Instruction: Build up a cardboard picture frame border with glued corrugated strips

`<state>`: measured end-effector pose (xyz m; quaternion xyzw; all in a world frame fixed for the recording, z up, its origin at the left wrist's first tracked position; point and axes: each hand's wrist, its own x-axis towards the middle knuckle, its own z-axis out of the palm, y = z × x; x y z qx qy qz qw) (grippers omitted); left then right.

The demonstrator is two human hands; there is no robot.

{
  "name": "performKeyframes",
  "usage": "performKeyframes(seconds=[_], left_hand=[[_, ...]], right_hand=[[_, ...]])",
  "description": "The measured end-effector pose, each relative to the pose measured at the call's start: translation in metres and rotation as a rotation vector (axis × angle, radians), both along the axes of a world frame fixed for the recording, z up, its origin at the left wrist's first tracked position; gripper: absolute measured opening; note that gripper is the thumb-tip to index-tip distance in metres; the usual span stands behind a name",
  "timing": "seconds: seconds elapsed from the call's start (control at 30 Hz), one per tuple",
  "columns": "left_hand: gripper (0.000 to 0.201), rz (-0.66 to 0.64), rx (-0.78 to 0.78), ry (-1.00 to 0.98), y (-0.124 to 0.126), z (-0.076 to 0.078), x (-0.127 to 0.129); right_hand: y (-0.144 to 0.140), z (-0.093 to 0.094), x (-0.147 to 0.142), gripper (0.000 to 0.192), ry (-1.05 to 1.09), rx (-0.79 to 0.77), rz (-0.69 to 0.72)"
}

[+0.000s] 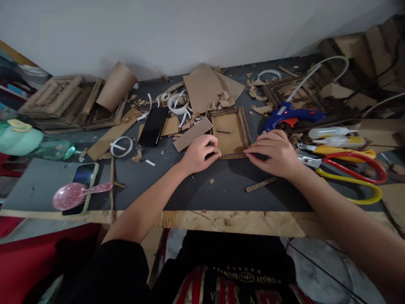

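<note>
A shallow rectangular cardboard tray (232, 138) with corrugated walls lies on the grey tabletop before me. Along its near edge runs a thin corrugated cardboard strip (233, 155). My left hand (201, 154) pinches the strip's left end at the near-left corner, fingers closed. At the near-right corner, my right hand (274, 153) is closed on the other end. A short corrugated piece (224, 130) rests inside the tray. Another loose corrugated strip (260, 184) lies nearer to me, below my right hand. A wider corrugated sheet (193, 134) sits just left of the tray.
Behind my right hand is a blue glue gun (289, 115) with a lit red light. Red-handled snips (354, 164) and yellow scissors (357, 188) lie at right. Leftward are a black phone (153, 126), tape rolls, a pink hairbrush (71, 196) and stacked cardboard frames (57, 99).
</note>
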<state>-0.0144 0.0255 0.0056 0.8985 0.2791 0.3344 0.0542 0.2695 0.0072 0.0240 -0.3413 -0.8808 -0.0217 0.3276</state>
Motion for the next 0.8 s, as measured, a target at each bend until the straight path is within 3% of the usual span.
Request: performKeyframes(seconds=[0.3,0.8], left_hand=[[0.029,-0.015,0.046,-0.001,-0.0013,0.0009,0.002],[0.02,0.0,0.071,0.041,-0.0045,0.0024,0.0034]], right_hand=[[0.0016,-0.0012,0.0016,0.01,0.001,0.047,0.056],[0.0029,-0.0001,0.0035,0.01,-0.002,-0.052,0.085]])
